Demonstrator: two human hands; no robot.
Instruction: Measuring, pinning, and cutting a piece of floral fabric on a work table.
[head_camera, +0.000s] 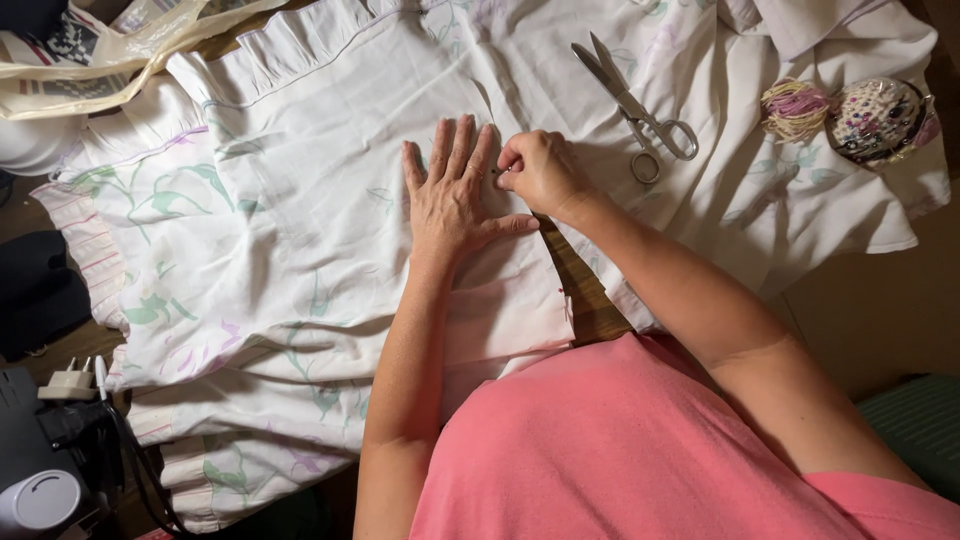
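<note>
The white floral fabric lay spread over most of the table, its pale green leaf and lilac flower print showing in patches, with a ruffled edge along the far left and another at the near left. Near the middle of the cloth, a folded edge ran from far to near. The left hand lay flat on the fabric just left of that edge, palm down, fingers spread and pointing away, gripping nothing and only pressing the cloth. The right hand sat just to its right, touching the left hand's fingertips, its fingers curled and pinched closed at the fold; a tiny dark thing, perhaps a pin, showed at the pinch, too small to tell for certain. So the cloth lay under both hands, the pinched spot right between them.

A pair of silver scissors rested on the fabric farther off and to the right of the right hand, blades pointing away to the left. Well to the right, at the far edge of the cloth, sat a small bundle of pink and yellow thread and, touching it, a round beaded pincushion. At the near left corner stood part of a sewing machine with a white plug beside it.
</note>
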